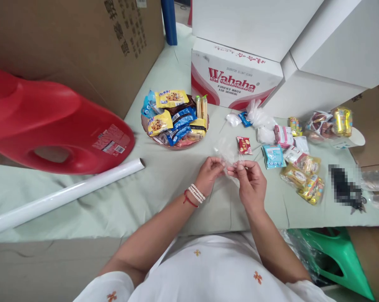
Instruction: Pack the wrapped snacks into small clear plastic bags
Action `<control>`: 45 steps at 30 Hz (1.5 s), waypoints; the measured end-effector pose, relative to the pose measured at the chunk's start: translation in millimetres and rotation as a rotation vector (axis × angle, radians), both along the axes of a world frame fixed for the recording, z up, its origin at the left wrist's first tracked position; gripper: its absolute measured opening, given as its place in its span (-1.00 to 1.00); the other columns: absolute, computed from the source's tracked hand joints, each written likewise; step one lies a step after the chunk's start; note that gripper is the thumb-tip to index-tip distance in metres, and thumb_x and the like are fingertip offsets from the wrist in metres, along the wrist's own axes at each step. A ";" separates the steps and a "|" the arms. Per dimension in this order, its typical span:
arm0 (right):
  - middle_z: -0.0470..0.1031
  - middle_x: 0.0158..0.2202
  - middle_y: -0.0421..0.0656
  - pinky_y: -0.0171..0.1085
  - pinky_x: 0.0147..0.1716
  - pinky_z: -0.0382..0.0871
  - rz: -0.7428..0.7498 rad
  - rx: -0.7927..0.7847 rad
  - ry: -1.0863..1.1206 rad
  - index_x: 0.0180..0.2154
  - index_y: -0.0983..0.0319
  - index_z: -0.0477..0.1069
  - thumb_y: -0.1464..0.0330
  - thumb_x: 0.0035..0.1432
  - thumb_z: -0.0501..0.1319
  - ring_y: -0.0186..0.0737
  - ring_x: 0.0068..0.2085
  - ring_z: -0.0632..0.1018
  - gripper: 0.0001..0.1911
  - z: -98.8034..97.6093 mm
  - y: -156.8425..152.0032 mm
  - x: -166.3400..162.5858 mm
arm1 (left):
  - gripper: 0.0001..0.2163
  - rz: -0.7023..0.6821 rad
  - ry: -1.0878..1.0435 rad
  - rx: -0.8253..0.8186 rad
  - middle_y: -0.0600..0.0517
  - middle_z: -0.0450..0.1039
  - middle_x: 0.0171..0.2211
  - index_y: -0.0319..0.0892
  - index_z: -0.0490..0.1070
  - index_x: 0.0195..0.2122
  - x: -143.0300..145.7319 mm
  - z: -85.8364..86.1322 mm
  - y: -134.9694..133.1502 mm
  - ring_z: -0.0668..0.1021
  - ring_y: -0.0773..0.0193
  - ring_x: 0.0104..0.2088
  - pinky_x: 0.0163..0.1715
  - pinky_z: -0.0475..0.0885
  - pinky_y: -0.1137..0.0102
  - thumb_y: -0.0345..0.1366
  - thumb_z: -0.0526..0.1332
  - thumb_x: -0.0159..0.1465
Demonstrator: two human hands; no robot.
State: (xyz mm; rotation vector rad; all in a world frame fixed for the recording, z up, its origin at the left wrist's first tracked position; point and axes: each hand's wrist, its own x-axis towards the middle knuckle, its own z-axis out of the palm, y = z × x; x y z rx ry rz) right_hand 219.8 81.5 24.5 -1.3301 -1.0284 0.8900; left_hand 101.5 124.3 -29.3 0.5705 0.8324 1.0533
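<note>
My left hand [210,173] and my right hand [249,181] meet over the pale green table cloth [164,184], both pinching a thin clear plastic bag [226,152] that rises from my fingertips. A small red snack packet [244,145] lies just beyond the bag. To the left stands a round basket [175,145] heaped with cookie packets and wafer sticks. Loose snack packets [302,172] lie scattered to the right of my right hand, among them a light blue packet [273,155].
A red plastic chair [44,121] lies on its side at the left, with a white paper roll [63,195] in front of it. A Wahaha carton [233,77] and white boxes [302,50] stand behind. A green stool [337,256] sits at the lower right.
</note>
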 end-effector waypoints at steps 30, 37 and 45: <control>0.51 -0.39 -0.27 -0.29 -0.32 0.57 -0.083 0.006 -0.014 -0.25 0.17 0.41 0.04 0.11 0.43 -0.32 -0.37 0.59 -0.60 23.3 48.3 54.6 | -0.52 -0.042 -0.045 0.011 0.23 0.10 -0.56 -0.17 0.42 -0.36 -3.8 4.4 5.3 0.12 0.52 -0.61 -0.65 0.03 0.54 0.13 0.50 0.02; 0.58 -0.15 -0.13 -0.23 -0.33 0.60 -0.045 -0.315 0.146 0.02 0.13 0.39 -0.12 0.04 0.39 -0.16 -0.16 0.63 -0.35 -21.1 20.0 23.9 | -0.53 0.055 0.255 0.156 0.16 0.26 -0.54 -0.17 0.45 -0.39 -1.4 -4.0 5.2 0.24 0.43 -0.55 -0.59 0.14 0.49 0.20 0.35 0.16; 0.50 -0.46 -0.25 -0.35 -0.51 0.43 0.100 -0.409 0.079 -0.28 0.20 0.55 0.11 -0.11 0.51 -0.30 -0.44 0.51 -0.60 -16.5 12.7 48.1 | -0.53 0.100 0.186 0.097 0.20 0.13 -0.56 -0.16 0.41 -0.37 -12.8 -5.8 18.7 0.20 0.45 -0.58 -0.62 0.09 0.49 0.20 0.38 0.14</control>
